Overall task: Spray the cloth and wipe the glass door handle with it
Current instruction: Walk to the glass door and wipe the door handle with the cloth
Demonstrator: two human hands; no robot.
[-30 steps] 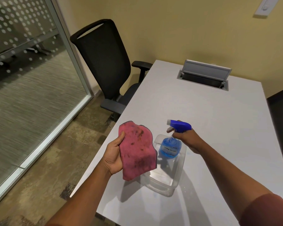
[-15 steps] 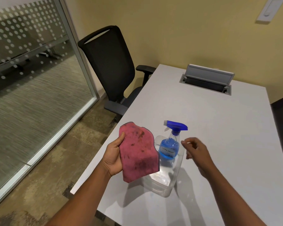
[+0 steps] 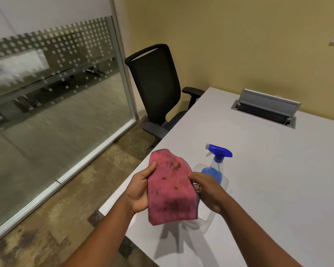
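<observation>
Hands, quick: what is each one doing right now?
Left hand: closed on the stained pink cloth, thumb on top.
Right hand: fingers pinching the same cloth's right edge.

One head-worn camera looks forward and down, close over the table (image 3: pixel 278 170).

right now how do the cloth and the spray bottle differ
The cloth is pink, soft and stained; the spray bottle is clear, rigid, with blue liquid. The cloth is gripped by the left hand and right hand; the bottle stands untouched in a clear container.
</observation>
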